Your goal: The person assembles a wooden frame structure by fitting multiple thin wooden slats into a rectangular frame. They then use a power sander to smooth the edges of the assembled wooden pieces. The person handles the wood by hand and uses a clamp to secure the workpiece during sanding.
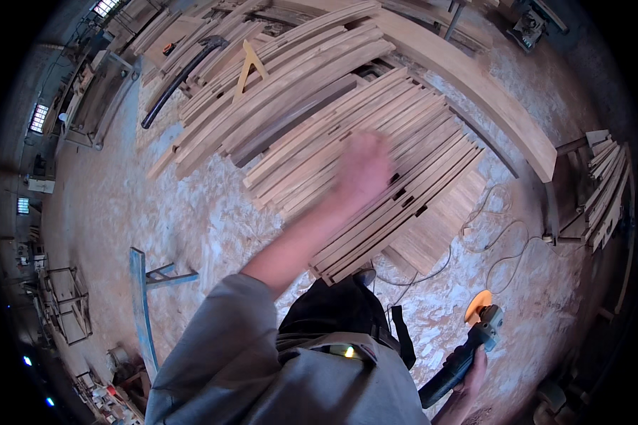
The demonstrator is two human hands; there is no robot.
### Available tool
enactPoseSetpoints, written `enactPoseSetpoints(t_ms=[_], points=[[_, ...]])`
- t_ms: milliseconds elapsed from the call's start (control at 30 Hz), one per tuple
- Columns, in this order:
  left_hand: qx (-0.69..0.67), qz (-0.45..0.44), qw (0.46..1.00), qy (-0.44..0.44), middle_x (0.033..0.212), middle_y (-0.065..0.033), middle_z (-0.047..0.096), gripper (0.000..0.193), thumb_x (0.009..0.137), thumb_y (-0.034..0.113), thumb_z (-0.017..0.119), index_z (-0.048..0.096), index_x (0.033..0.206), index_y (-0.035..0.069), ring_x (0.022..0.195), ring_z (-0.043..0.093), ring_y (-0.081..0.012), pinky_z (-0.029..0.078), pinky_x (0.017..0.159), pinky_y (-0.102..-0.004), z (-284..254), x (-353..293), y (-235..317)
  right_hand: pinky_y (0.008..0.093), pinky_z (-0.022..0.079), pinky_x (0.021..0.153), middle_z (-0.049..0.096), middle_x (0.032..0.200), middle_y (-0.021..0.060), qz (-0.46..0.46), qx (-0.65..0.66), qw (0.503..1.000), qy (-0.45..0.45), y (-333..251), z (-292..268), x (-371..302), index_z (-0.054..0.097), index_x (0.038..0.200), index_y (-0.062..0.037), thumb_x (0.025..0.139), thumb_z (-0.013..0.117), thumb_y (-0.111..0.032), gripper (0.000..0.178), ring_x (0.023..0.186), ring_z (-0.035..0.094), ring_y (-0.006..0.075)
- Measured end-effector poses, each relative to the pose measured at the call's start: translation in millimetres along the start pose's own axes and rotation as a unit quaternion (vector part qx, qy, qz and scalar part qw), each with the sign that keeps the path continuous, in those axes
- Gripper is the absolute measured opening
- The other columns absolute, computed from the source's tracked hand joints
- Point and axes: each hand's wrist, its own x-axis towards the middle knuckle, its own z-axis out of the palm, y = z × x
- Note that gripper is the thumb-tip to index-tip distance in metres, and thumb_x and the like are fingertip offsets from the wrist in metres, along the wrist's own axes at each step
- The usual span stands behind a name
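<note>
My left hand (365,166) is over a row of long, narrow wooden slats (425,142) laid side by side. It is smeared by motion, so its fingers cannot be made out, nor whether it touches the wood. Low on the right, my right hand (473,375) is wrapped round the dark body of an angle grinder (464,354). The grinder's orange disc (478,306) points away from me, apart from the slats. Several slats have dark slots cut in them.
Beyond the slats lie thicker wooden beams (283,99), with a yellow try square (248,69) and a dark-handled tool (184,78) on top. A long curved plank (475,78) runs along the far right. A cable (507,265) trails over the dusty floor. A blue metal stand (140,297) is at left.
</note>
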Motion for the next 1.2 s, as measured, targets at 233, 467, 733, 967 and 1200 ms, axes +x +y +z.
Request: enactPoseSetpoints(t_ms=[233, 467, 733, 967, 1200], points=[[0.238, -0.105, 0.966, 0.010, 0.112, -0.0159, 0.061, 0.029, 0.085, 0.019, 0.066, 0.064, 0.109, 0.003, 0.108, 0.057, -0.0350, 0.050, 0.091, -0.0462, -82, 22, -169, 0.0380, 0.059, 0.053, 0.062, 0.077, 0.0114, -0.011, -0.042, 0.998, -0.041, -15, 19, -1, 0.049, 0.117, -0.0015, 0.081, 0.076, -0.054, 0.069, 0.060, 0.066, 0.0240], [0.264, -0.119, 0.956, -0.053, 0.116, -0.0193, 0.060, 0.037, 0.087, 0.028, 0.068, 0.062, 0.113, 0.002, 0.114, 0.055, -0.0355, 0.050, 0.094, -0.0454, -80, 45, -170, 0.0383, 0.059, 0.055, 0.063, 0.078, 0.0124, -0.013, -0.045, 0.997, -0.054, -21, 28, -5, 0.051, 0.114, -0.0018, 0.079, 0.079, -0.052, 0.068, 0.062, 0.067, 0.0241], [0.172, -0.175, 0.959, -0.140, 0.099, -0.0195, 0.065, 0.049, 0.085, 0.035, 0.069, 0.058, 0.117, -0.001, 0.095, 0.066, -0.0378, 0.053, 0.085, -0.0477, -112, 25, -121, 0.0390, 0.059, 0.053, 0.063, 0.078, 0.0130, -0.016, -0.024, 0.999, -0.026, -10, 28, -9, 0.050, 0.114, -0.0021, 0.080, 0.078, -0.052, 0.066, 0.060, 0.067, 0.0250], [0.025, 0.092, 0.985, -0.147, 0.102, -0.0154, 0.063, 0.042, 0.078, 0.027, 0.074, 0.064, 0.111, 0.004, 0.099, 0.061, -0.0373, 0.049, 0.085, -0.0455, -105, -28, -66, 0.0389, 0.060, 0.052, 0.062, 0.076, 0.0102, -0.021, -0.012, 0.999, -0.026, -1, 19, 0, 0.051, 0.113, -0.0032, 0.083, 0.074, -0.057, 0.066, 0.059, 0.066, 0.0236], [-0.004, 0.168, 0.949, -0.266, 0.108, -0.0142, 0.061, 0.038, 0.076, 0.014, 0.076, 0.063, 0.110, 0.003, 0.109, 0.056, -0.0338, 0.046, 0.093, -0.0435, -78, -33, -59, 0.0368, 0.059, 0.053, 0.063, 0.078, 0.0127, -0.034, 0.009, 0.998, -0.044, -7, 19, 2, 0.049, 0.115, -0.0005, 0.081, 0.077, -0.053, 0.069, 0.060, 0.066, 0.0238]])
